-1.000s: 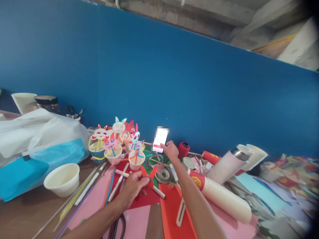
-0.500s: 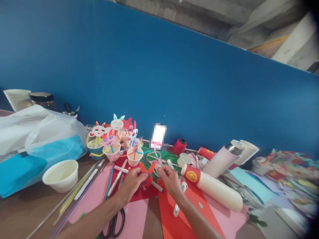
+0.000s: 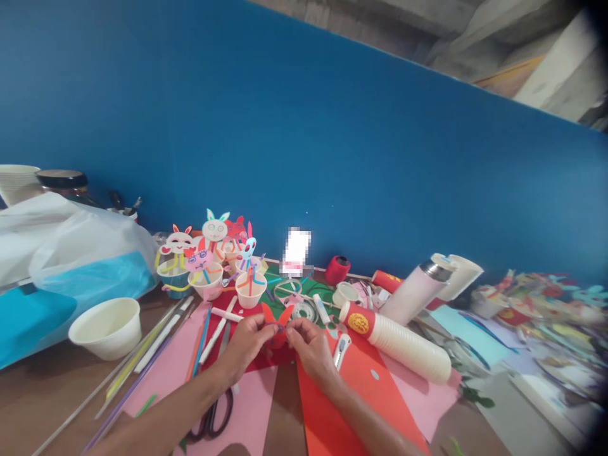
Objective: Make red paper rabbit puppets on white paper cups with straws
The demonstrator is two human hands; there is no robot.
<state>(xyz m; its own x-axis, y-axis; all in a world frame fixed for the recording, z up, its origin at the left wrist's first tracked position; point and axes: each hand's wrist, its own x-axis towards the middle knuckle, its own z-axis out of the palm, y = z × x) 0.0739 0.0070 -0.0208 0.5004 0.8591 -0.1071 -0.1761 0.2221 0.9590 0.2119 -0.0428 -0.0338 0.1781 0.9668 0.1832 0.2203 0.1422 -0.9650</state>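
A small red-orange paper figure with two long ears is pinched at its left side by my left hand. My right hand has closed fingers at the figure's right edge, near the base of an ear. The fingers cover part of the figure's face. Beneath and around the hands lie red paper, an orange sheet and pink paper. A white-handled cutter lies right of my right hand, and a roll of tape sits just beyond it.
Rabbit-faced figures in paper cups stand at the back left. A white bowl, pipe cleaners and dark-handled scissors are on the left. On the right lie stacked paper cups and a flask. A bright phone stands behind.
My right hand has moved left to the red figure and now meets it at its right edge. The view has shifted slightly, so the table items appear a little further left and higher.
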